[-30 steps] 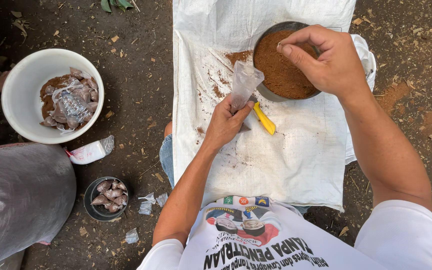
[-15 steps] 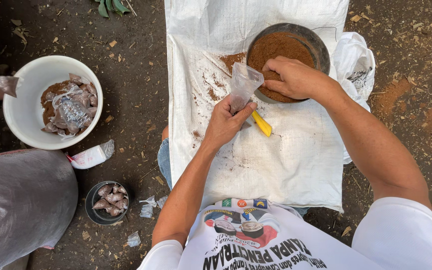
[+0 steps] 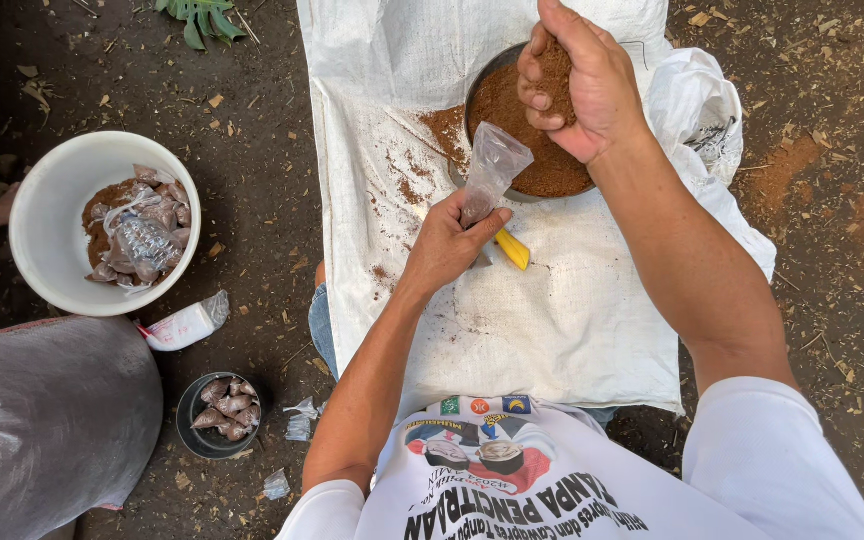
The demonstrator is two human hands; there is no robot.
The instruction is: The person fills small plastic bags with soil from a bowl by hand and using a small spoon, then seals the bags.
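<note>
A white woven sack (image 3: pixel 552 330) is lying under both hands. The right hand (image 3: pixel 577 80) is clenching brown soil over the dark pan (image 3: pixel 512 180). Just below, the left hand (image 3: pixel 449 243) is pinching a small clear bag (image 3: pixel 495 165) upright.

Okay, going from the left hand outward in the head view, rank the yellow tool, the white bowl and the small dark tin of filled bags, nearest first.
From the left hand:
1. Yellow tool, just beside it on the white sack.
2. Small dark tin, lower left on the soil.
3. White bowl, far left.
</note>
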